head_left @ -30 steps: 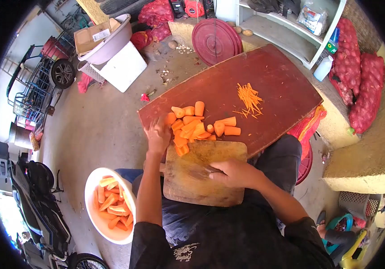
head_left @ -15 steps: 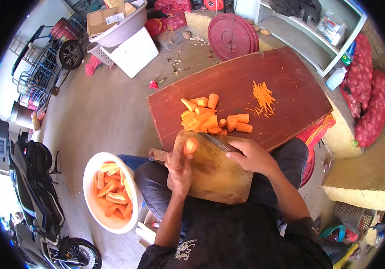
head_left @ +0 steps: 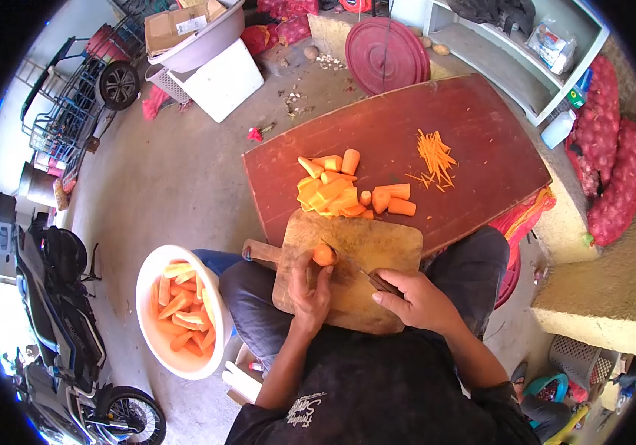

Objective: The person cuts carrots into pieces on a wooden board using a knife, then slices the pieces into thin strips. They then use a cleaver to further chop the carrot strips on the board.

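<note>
My left hand (head_left: pixel 309 293) grips a carrot (head_left: pixel 324 255) upright over the left half of a wooden cutting board (head_left: pixel 366 297), which rests on my lap. In my right hand (head_left: pixel 414 298) is a knife (head_left: pixel 379 282), held by its dark handle. Its blade points left toward the carrot and is hard to make out against the board. Just beyond the board, cut carrot pieces (head_left: pixel 329 194) are heaped on a low red table (head_left: pixel 388 133). A few shorter carrot chunks (head_left: pixel 394 199) lie beside the heap. Farther right on the table is a small pile of thin carrot strips (head_left: pixel 435 159).
A white tub (head_left: pixel 218 348) of peeled carrots stands on the floor at my left. A parked motorcycle (head_left: pixel 58 304) is beyond it. Red net sacks (head_left: pixel 622 178) and a grey shelf (head_left: pixel 474 52) are at the right. A round red lid (head_left: pixel 387 55) leans behind the table.
The knife and my right hand have come down and closer to me. My left hand has shifted slightly right and lower with the carrot. More of the board's far edge shows.
</note>
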A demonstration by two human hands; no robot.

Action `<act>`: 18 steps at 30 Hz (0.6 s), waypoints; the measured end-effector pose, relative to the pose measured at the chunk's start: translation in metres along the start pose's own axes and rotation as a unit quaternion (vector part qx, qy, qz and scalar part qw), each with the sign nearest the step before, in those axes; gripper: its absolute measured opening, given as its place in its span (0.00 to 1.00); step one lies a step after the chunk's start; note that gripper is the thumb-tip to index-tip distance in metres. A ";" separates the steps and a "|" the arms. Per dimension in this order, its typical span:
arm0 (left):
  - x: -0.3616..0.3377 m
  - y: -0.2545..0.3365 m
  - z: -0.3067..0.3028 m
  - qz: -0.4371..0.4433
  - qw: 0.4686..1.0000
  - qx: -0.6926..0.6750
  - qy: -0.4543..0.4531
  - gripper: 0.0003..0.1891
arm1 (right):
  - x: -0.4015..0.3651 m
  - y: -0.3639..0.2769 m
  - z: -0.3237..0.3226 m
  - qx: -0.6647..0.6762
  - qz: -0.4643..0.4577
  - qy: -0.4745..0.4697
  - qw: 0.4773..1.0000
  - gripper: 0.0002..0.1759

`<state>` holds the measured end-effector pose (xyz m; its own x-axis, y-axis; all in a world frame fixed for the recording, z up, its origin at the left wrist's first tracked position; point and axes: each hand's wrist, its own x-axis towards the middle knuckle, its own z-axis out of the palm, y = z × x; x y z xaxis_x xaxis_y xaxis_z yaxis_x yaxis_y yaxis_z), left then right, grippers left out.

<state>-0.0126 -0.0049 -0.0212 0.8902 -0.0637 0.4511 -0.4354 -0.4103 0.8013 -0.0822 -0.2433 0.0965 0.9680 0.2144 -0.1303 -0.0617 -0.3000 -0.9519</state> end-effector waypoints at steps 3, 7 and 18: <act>0.000 0.002 0.002 -0.025 0.999 -0.037 -0.004 0.25 | 0.003 0.008 0.004 -0.003 -0.018 -0.001 1.000 0.15; 0.002 0.000 -0.001 -0.084 0.975 -0.203 -0.041 0.29 | 0.001 0.011 0.003 0.002 -0.012 0.000 1.000 0.15; 0.021 0.022 -0.032 0.029 0.960 0.237 -0.147 0.21 | -0.028 0.024 0.004 0.034 0.061 0.047 0.996 0.17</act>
<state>-0.0079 0.0134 0.0187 0.8959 -0.3242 0.3036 -0.4376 -0.7620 0.4774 -0.1116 -0.2523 0.0763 0.9706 0.0903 -0.2233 -0.1942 -0.2551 -0.9472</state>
